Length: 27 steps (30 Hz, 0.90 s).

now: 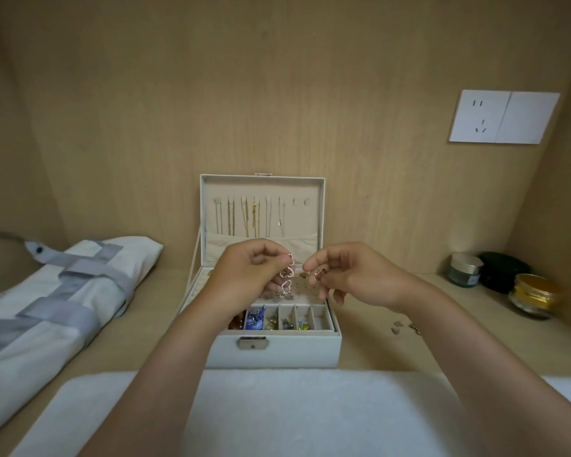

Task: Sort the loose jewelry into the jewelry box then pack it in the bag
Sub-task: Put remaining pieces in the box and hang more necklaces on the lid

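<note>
A white jewelry box point(274, 352) stands open in the middle of the shelf, its lid upright with several necklaces hanging inside. Its front compartments hold coloured pieces. My left hand point(248, 270) is above the box and pinches a pink heart-link earring point(288, 275) that dangles from its fingertips. My right hand point(350, 275) is beside it and pinches a small gold piece point(319, 273). A few loose small pieces point(404, 328) lie on the shelf right of the box. A white and grey bag point(56, 301) lies flat at the left.
Two small jars point(465, 269) point(534, 296) and a dark round case point(505, 272) stand at the back right. A white wall socket point(503, 117) is on the wooden back panel. A white cloth point(277, 413) covers the near edge.
</note>
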Each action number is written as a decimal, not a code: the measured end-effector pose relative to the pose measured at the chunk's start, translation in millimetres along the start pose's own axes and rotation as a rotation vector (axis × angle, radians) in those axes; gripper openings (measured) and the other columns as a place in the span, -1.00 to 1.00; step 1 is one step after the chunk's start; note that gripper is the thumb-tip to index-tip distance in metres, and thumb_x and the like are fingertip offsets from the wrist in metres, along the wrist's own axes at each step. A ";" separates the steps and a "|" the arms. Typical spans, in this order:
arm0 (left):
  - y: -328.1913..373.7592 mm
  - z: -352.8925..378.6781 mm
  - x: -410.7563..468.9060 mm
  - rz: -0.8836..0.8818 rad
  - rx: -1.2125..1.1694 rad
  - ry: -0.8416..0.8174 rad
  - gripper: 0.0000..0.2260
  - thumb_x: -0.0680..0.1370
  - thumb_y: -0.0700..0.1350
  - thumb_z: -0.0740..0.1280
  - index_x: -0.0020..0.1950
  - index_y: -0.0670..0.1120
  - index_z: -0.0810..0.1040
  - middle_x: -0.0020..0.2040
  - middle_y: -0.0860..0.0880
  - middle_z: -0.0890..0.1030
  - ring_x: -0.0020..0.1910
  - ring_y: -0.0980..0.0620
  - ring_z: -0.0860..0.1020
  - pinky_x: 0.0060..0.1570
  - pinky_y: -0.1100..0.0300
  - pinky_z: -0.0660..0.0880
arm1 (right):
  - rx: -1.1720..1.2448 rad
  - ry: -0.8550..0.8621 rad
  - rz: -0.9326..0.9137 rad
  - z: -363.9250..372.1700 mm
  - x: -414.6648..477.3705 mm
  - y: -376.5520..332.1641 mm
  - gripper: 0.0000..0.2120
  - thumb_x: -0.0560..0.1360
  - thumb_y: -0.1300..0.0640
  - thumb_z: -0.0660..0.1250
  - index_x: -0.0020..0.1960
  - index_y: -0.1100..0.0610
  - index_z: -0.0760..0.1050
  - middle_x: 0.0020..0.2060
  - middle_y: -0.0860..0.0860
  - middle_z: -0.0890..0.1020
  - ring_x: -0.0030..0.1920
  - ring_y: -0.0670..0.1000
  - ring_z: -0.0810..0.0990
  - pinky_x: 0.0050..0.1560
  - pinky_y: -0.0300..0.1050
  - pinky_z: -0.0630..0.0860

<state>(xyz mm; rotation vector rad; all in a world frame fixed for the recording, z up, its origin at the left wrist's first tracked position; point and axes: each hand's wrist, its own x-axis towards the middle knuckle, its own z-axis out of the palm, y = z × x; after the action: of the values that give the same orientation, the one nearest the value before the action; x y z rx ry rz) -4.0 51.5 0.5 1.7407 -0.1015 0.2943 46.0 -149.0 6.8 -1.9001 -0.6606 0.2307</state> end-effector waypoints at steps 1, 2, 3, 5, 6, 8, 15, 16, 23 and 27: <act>0.4 -1.4 -1.2 0.005 -0.009 -0.003 -0.98 0.53 -0.20 0.44 -0.07 -0.09 0.67 -0.29 -0.03 0.68 -0.36 0.06 0.61 -0.25 0.16 0.59 | -0.006 -0.020 0.001 -2.7 -2.8 -2.7 -0.72 0.51 0.54 0.24 0.07 0.26 0.59 -0.21 0.07 0.68 -0.31 0.00 0.65 -0.43 -0.20 0.50; 1.0 -1.9 -2.5 0.011 -0.018 -0.006 -0.97 0.52 -0.20 0.44 -0.08 -0.09 0.67 -0.29 -0.03 0.68 -0.34 0.05 0.62 -0.23 0.16 0.60 | -0.014 -0.032 0.004 -4.9 -5.3 -4.2 -0.76 0.51 0.51 0.30 0.06 0.27 0.61 -0.20 0.08 0.71 -0.29 0.01 0.68 -0.43 -0.20 0.52; 1.6 -2.1 -3.8 0.016 -0.024 -0.008 -0.97 0.52 -0.21 0.45 -0.09 -0.09 0.68 -0.28 -0.02 0.67 -0.33 0.03 0.63 -0.22 0.16 0.61 | -0.023 -0.036 0.010 -6.6 -8.0 -5.4 -0.80 0.51 0.48 0.34 0.04 0.28 0.63 -0.20 0.10 0.72 -0.27 0.03 0.69 -0.44 -0.20 0.52; 2.5 -1.3 -5.7 0.020 -0.020 -0.013 -0.96 0.52 -0.22 0.45 -0.09 -0.10 0.68 -0.24 -0.02 0.68 -0.30 0.02 0.66 -0.21 0.20 0.62 | -0.062 -0.030 0.011 -7.2 -13.3 -6.2 -0.85 0.49 0.43 0.40 0.00 0.27 0.67 -0.20 0.13 0.73 -0.25 0.04 0.71 -0.44 -0.20 0.51; 3.0 -0.7 -6.6 0.019 -0.015 -0.017 -0.96 0.52 -0.23 0.45 -0.08 -0.11 0.68 -0.22 -0.04 0.68 -0.29 0.03 0.66 -0.21 0.22 0.62 | -0.092 -0.023 0.006 -6.2 -15.5 -5.9 -0.87 0.49 0.40 0.42 -0.03 0.24 0.68 -0.20 0.13 0.73 -0.25 0.03 0.70 -0.45 -0.19 0.49; 3.9 -0.4 -8.0 0.020 -0.015 -0.024 -0.96 0.52 -0.24 0.44 -0.06 -0.13 0.68 -0.22 -0.07 0.68 -0.30 0.04 0.65 -0.22 0.26 0.61 | -0.147 -0.003 -0.009 -3.2 -19.3 -6.6 -0.90 0.49 0.33 0.45 -0.08 0.16 0.71 -0.26 0.05 0.73 -0.29 -0.02 0.68 -0.46 -0.18 0.41; 2.2 7.6 -9.6 0.006 -0.078 -0.060 -0.95 0.51 -0.26 0.44 -0.06 -0.14 0.66 -0.21 -0.09 0.68 -0.25 0.04 0.66 -0.16 0.21 0.63 | -0.145 0.081 -0.035 -6.4 -21.5 -10.5 -0.88 0.49 0.33 0.46 -0.04 0.16 0.70 -0.41 -0.09 0.64 -0.48 -0.10 0.46 -0.44 -0.34 0.36; 1.6 9.6 -9.8 0.011 -0.082 -0.065 -0.95 0.51 -0.27 0.44 -0.06 -0.14 0.66 -0.21 -0.11 0.68 -0.25 0.04 0.67 -0.15 0.20 0.64 | -0.135 0.072 -0.019 -5.3 -20.8 -8.8 -0.86 0.47 0.34 0.48 -0.05 0.14 0.69 -0.37 -0.04 0.65 -0.47 -0.09 0.47 -0.42 -0.30 0.40; 1.3 16.3 -12.4 0.044 -0.006 -0.047 -0.96 0.51 -0.22 0.46 -0.05 -0.13 0.66 -0.20 -0.08 0.71 -0.23 0.05 0.68 -0.22 0.24 0.61 | -0.342 -0.017 0.042 4.1 -21.0 4.1 -0.96 0.42 0.21 0.55 -0.16 0.09 0.73 -0.29 0.00 0.70 -0.37 -0.24 0.51 -0.26 -0.35 0.42; 1.6 20.0 -13.5 0.045 0.006 -0.041 -0.96 0.51 -0.20 0.46 -0.07 -0.09 0.66 -0.21 -0.06 0.71 -0.25 0.07 0.68 -0.27 0.30 0.57 | -0.409 0.004 0.035 8.1 -24.1 -0.4 -0.86 0.50 0.22 0.45 -0.17 0.02 0.71 -0.32 -0.19 0.67 -0.36 -0.31 0.53 -0.28 -0.49 0.35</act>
<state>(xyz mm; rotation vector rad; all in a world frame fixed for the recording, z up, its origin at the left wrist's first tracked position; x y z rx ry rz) -14.6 30.3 -4.7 1.7525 -0.1693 0.2923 22.3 -155.6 0.4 -2.3030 -0.7120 0.1186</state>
